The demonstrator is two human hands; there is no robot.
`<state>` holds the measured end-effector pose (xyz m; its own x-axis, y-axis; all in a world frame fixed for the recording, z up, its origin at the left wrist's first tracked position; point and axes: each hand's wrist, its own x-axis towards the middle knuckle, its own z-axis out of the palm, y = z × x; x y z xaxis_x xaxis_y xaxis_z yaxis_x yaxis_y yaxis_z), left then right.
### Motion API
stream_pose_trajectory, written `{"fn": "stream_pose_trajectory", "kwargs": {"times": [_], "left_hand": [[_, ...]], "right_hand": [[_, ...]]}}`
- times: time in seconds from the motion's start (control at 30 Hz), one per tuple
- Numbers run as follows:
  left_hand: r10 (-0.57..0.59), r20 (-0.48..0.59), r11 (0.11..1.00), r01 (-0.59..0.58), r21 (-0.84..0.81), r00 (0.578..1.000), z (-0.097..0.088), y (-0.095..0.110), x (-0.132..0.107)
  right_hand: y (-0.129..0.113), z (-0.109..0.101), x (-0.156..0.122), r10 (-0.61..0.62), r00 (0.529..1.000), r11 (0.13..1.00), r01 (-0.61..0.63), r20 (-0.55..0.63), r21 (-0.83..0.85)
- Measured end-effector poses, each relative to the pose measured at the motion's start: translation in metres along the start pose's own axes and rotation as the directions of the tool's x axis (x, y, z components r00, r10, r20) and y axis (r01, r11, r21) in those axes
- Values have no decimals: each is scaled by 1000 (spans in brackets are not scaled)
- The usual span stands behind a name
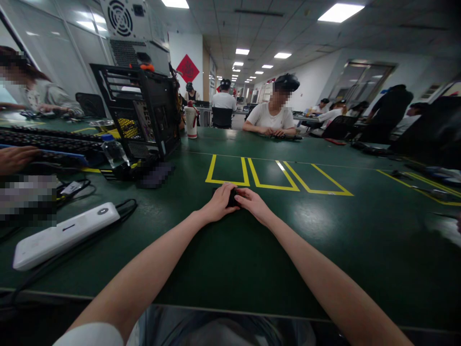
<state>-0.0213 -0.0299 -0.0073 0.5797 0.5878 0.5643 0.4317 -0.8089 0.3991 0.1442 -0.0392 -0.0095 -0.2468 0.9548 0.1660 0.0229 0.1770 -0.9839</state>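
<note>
Both my hands meet over a small black object (232, 198) on the green tabletop (230, 254), just in front of the yellow tape outlines. My left hand (219, 202) wraps around its left side, with the fingers over the top. From the right, my right hand (250, 202) grips the same object between thumb and fingers. Most of the object is covered, so its kind cannot be made out.
Three yellow tape frames (272, 188) mark the table beyond my hands. To the left are a white power strip (68, 235) with cables, a plastic bottle (114, 151) and an open computer case (144, 110). A white cup (191, 122) stands farther back. A person (272, 117) sits opposite.
</note>
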Motion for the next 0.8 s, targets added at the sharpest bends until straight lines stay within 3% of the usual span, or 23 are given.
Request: {"fn": "stream_pose_trajectory", "kwargs": {"times": [0.2, 0.47, 0.7, 0.8], "left_hand": [[1, 13, 1000, -1, 7, 1000, -2, 1, 0], [6, 17, 1000, -6, 21, 1000, -2, 3, 0], [-7, 13, 1000, 7, 7, 1000, -2, 4, 0], [-21, 15, 1000, 21, -8, 1000, -2, 3, 1]], "right_hand": [[-9, -2, -7, -2, 995, 998, -5, 99, 67], [-3, 1, -2, -19, 999, 999, 17, -47, -37], [-8, -2, -6, -43, 997, 998, 40, 66, 47], [-10, -1, -8, -30, 998, 998, 27, 59, 49]]}}
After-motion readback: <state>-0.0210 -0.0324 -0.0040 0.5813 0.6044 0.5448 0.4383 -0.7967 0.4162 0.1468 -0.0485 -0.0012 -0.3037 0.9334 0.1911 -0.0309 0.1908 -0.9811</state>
